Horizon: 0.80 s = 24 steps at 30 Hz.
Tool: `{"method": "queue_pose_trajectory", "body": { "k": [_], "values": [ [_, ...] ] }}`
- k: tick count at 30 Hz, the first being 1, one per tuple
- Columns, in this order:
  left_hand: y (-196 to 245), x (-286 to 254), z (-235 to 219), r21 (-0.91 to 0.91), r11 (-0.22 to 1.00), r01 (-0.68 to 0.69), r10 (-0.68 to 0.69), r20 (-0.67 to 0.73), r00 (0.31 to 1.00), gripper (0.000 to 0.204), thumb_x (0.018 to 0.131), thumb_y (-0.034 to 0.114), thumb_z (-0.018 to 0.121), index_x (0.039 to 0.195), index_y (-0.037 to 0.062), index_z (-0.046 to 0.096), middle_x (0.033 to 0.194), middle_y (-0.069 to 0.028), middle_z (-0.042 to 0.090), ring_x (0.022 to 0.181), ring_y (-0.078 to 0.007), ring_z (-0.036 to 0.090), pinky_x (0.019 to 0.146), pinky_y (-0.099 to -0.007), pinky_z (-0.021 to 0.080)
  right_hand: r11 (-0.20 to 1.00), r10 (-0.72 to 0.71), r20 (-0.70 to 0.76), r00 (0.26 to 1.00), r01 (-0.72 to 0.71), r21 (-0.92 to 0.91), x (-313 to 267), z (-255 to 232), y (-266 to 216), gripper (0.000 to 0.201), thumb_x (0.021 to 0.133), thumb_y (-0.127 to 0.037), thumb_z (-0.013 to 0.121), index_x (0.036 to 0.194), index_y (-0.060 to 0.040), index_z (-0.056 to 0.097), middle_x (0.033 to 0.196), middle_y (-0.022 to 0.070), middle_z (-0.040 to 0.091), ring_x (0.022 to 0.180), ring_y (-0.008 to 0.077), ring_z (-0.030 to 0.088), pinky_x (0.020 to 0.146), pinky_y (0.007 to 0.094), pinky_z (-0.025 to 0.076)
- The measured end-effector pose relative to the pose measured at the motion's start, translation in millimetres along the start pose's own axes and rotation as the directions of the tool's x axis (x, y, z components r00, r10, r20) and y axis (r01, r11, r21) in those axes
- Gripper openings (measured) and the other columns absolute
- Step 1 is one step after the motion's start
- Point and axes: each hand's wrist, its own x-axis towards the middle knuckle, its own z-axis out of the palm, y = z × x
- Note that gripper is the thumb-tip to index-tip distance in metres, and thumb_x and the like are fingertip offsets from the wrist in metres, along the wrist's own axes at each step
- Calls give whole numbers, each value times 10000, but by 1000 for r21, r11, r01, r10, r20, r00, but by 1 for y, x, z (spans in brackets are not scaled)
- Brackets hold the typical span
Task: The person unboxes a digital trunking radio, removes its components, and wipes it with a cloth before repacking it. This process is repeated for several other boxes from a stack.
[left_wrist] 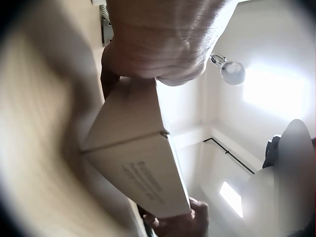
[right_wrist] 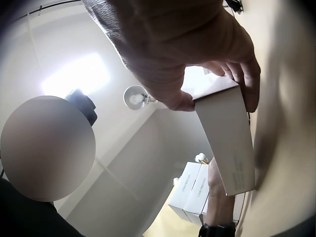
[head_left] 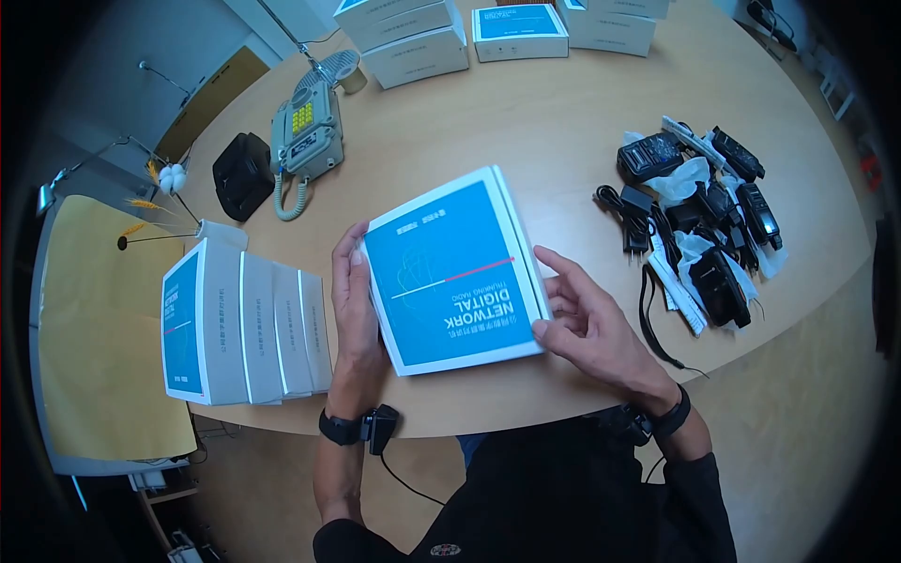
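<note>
A white box with a blue printed lid (head_left: 441,272) is held between both hands above the table's near edge, its lettering upside down in the head view. The left hand (head_left: 357,305) grips its left side, thumb along the edge. At the right side, the right hand (head_left: 596,328) pinches the lower corner with the thumb, its fingers spread along the side. In the left wrist view the left hand (left_wrist: 153,44) is on one end of the box (left_wrist: 133,158). The right wrist view shows the right thumb and fingers about a corner of the box (right_wrist: 227,138).
Several similar boxes (head_left: 267,324) stand in a row at the left. More boxes (head_left: 521,33) are at the table's far side. A telephone (head_left: 310,131) and black case (head_left: 244,175) lie back left. Radios, chargers (head_left: 718,286) and cables are heaped at the right.
</note>
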Motion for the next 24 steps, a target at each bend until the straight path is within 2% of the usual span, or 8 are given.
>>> {"method": "queue_pose_trajectory", "body": {
  "k": [2,3,8,11,14,20,21,24],
  "values": [
    [2,7,7,21,999,-33,33,26,999,455,1118,276,374,1510,46,395,1377,-134,548,1249,-174,565,1041,-306,515,984,139,-7,990,-139,-109,3,-2,-8,744,1002,-244,672,1559,63,286,1156,155,639,1008,176,665,864,301,546],
    [0,11,9,19,999,-32,32,35,999,455,1118,276,374,1510,46,395,1377,-134,548,1249,-174,565,1041,-306,515,973,11,-33,999,-18,-229,7,-3,-1,720,1038,-325,604,1558,64,294,997,159,687,872,179,695,768,317,552],
    [-6,19,2,-45,999,-13,20,153,988,482,1119,312,387,1511,32,397,1404,-140,545,1248,-196,585,1053,-333,514,895,-16,-54,998,-10,-445,16,-2,-12,654,1083,-379,459,1554,48,308,851,213,693,766,240,700,760,374,537],
    [-16,24,-5,-87,996,-11,28,193,981,477,1124,317,395,1498,23,417,1382,-116,563,1238,-187,579,1054,-343,499,894,-55,-70,996,18,-447,19,0,1,585,1080,-297,448,1552,27,321,991,244,707,906,305,713,845,409,532],
    [-26,28,-15,-31,999,-31,36,200,979,462,1118,293,431,1496,26,429,1381,-96,559,1264,-167,536,1089,-327,441,919,-88,-100,991,42,-392,19,2,10,544,1108,-298,395,1538,32,352,1260,199,647,1170,237,623,1018,352,472],
    [-17,22,-9,3,985,170,-159,372,915,673,1075,324,546,1586,-23,280,1503,-152,467,1358,-199,480,1147,-330,377,980,-59,-254,965,8,-198,26,-5,34,565,1123,-426,344,1455,23,430,1165,121,645,1006,159,667,864,286,553],
    [-14,21,-7,-10,984,176,-157,396,904,673,1075,324,546,1586,-23,280,1503,-152,467,1358,-199,480,1147,-330,377,995,-5,-227,974,-18,-99,25,-5,25,612,1119,-384,373,1550,49,337,1394,164,559,1256,199,553,1067,332,440],
    [-9,15,-5,-104,982,156,-104,386,917,721,1050,289,605,1587,-44,258,1552,-179,419,1381,-214,470,1156,-344,372,988,-136,-290,947,107,-115,26,-10,31,644,1102,-403,428,1549,52,336,1430,155,525,1299,194,513,1100,335,406]
  ]
}}
